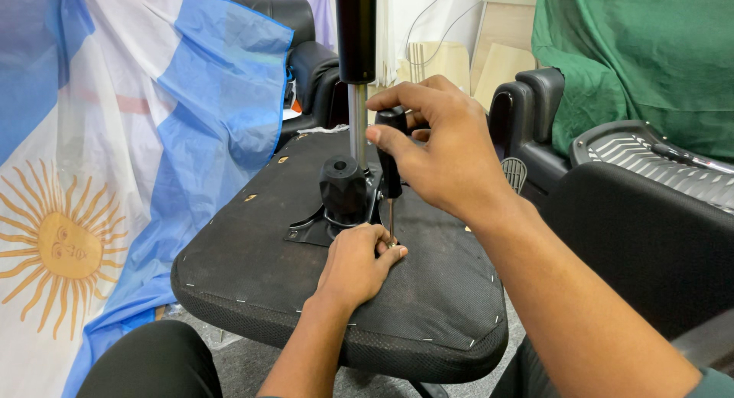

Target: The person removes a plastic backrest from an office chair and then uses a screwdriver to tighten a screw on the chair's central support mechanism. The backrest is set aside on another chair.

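An upturned black chair seat lies in front of me, its fabric underside stapled along the rim. A black metal mounting plate with a round knob and a chrome gas column stands at its middle. My right hand grips the black handle of a screwdriver held upright, tip down on the seat. My left hand rests on the fabric, its fingertips pinching around the screwdriver tip, where a small screw shows.
A blue and white flag with a yellow sun hangs at the left. Black office chairs stand behind, a green cloth drapes at the upper right, and a chair back sits close at the right.
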